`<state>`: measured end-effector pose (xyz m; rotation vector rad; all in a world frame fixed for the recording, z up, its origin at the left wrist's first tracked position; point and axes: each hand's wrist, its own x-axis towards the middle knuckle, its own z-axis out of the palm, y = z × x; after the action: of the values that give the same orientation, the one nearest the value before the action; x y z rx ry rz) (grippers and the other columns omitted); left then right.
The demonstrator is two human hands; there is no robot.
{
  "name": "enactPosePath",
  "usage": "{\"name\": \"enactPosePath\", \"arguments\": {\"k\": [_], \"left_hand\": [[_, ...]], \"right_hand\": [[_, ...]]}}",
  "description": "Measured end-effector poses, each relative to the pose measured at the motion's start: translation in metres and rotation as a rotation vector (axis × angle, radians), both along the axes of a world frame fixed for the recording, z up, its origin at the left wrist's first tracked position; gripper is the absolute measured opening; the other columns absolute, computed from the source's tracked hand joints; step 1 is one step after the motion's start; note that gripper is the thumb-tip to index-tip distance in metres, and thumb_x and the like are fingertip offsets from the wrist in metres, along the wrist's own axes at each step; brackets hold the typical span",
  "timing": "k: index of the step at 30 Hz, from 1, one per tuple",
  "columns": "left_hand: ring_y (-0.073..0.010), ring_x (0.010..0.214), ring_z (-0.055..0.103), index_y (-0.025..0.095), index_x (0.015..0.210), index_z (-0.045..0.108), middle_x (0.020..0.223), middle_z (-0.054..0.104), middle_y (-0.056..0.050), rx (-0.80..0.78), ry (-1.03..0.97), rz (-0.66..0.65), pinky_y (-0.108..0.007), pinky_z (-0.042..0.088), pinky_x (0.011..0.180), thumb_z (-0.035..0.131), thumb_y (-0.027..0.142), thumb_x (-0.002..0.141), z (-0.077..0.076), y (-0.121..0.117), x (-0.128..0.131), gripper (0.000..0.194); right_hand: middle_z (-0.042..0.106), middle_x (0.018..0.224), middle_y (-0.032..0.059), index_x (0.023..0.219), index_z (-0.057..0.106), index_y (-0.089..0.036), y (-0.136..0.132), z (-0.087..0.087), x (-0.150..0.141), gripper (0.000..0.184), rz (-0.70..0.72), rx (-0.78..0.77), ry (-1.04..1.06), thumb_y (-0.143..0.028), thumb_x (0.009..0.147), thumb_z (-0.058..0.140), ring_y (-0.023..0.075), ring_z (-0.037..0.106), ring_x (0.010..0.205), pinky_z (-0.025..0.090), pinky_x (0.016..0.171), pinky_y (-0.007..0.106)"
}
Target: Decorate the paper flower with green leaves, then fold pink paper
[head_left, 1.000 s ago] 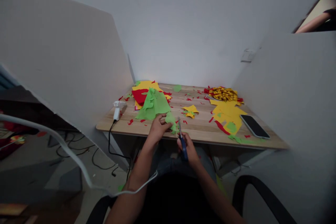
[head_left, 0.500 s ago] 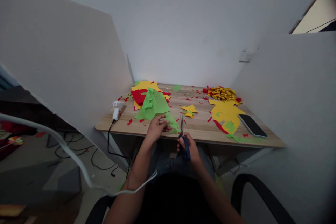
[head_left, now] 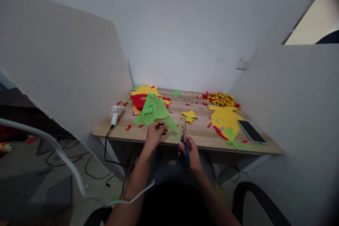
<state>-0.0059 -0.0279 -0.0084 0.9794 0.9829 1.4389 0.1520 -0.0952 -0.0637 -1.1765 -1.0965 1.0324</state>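
Observation:
My left hand (head_left: 153,135) pinches a small piece of green paper (head_left: 172,125) at the front edge of the wooden desk (head_left: 196,132). My right hand (head_left: 192,152) grips blue-handled scissors (head_left: 185,140), blades pointing up and away, right beside the green piece. Just behind my left hand lies a larger crumpled green sheet (head_left: 153,109) on top of red and yellow sheets (head_left: 140,99).
A white glue gun (head_left: 114,114) with a black cord lies at the desk's left edge. A black phone (head_left: 251,131) sits at the right front, next to yellow cut paper (head_left: 225,117). A pile of yellow-red pieces (head_left: 221,99) is at the back right. White partitions flank the desk; red scraps are scattered.
The view has tilted, so the desk sits lower in frame. My hands stay at the front edge; the scissors have shifted slightly right along the green piece.

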Motion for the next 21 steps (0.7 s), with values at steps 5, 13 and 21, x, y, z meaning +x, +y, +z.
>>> {"name": "enactPosePath", "arguments": {"k": [5,13,21], "left_hand": [[-0.0084,0.052,0.06,0.018,0.085,0.055,0.064,0.059,0.007,0.017,-0.054,0.061,-0.023,0.054,0.059,0.087,0.042,0.052,0.002,0.001,-0.012,0.052],[-0.0096,0.051,0.06,0.018,0.089,0.054,0.063,0.061,0.007,-0.003,-0.084,0.086,-0.022,0.053,0.054,0.087,0.039,0.052,-0.001,0.003,-0.02,0.054],[-0.009,0.052,0.06,0.018,0.091,0.054,0.065,0.061,0.007,0.0,-0.093,0.148,-0.021,0.052,0.054,0.083,0.037,0.055,-0.005,0.003,-0.034,0.05]], "right_hand": [[0.067,0.115,0.0081,0.129,0.055,-0.023,0.031,0.021,0.01,0.049,-0.004,0.053,-0.641,-0.034,0.082,0.065,0.0228,0.064,0.105,0.049,0.095,0.037],[0.068,0.112,0.0192,0.131,0.058,-0.013,0.078,0.034,-0.024,0.054,0.026,-0.027,-1.126,-0.039,0.084,0.064,0.0312,0.064,0.107,0.045,0.091,0.038],[0.068,0.114,0.0196,0.13,0.056,-0.015,0.096,0.04,-0.049,0.048,0.037,-0.039,-1.294,-0.038,0.088,0.059,0.0313,0.064,0.105,0.046,0.084,0.037]]}}
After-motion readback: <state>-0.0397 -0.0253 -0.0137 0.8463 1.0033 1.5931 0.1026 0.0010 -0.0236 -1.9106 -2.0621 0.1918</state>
